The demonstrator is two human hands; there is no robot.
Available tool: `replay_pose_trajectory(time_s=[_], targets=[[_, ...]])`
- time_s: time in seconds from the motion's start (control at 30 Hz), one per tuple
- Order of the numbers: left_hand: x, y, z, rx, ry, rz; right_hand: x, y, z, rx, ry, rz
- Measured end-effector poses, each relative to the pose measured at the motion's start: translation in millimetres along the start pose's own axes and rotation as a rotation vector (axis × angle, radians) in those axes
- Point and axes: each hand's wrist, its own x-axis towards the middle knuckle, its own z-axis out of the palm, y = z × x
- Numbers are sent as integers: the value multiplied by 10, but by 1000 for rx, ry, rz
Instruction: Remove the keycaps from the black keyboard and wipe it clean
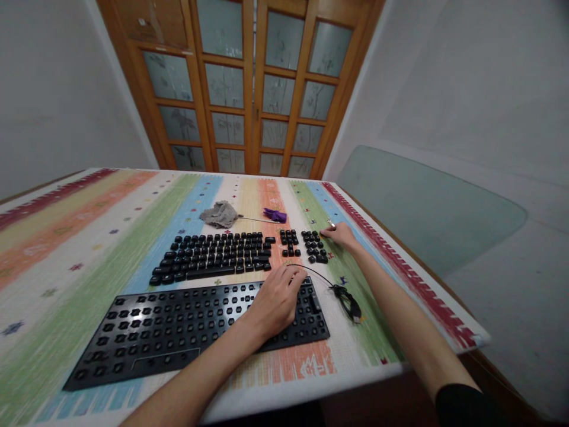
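A black keyboard [178, 326] without its keycaps lies on the striped tablecloth in front of me, its key stems bare. My left hand [276, 299] rests on its right part, fingers curled down at the far edge by the cable. Beyond it, removed black keycaps [217, 252] are laid out in keyboard order, with number-pad caps [313, 244] at the right. My right hand [340, 236] is beside those caps, fingers pinched together. A small shiny metal piece [331, 224] sticks out from the fingers; its kind is unclear.
A grey cloth [219, 214] and a purple bundle [274, 214] lie behind the keycaps, a thin rod [258, 219] between them. The coiled USB cable [347, 302] sits right of the keyboard. The table's right edge runs past my right forearm, beside a pale greenish panel [427, 207].
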Motion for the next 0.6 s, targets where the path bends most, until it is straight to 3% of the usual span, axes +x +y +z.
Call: replay_pose_trajectory(time_s=[0.37,0.6], targets=[[-3,9,6,34,-24,-12,-89,3,-119,-24,65,-32],[-11,13,11,64,-68,4,-453,-95,-346,33,33,-227]])
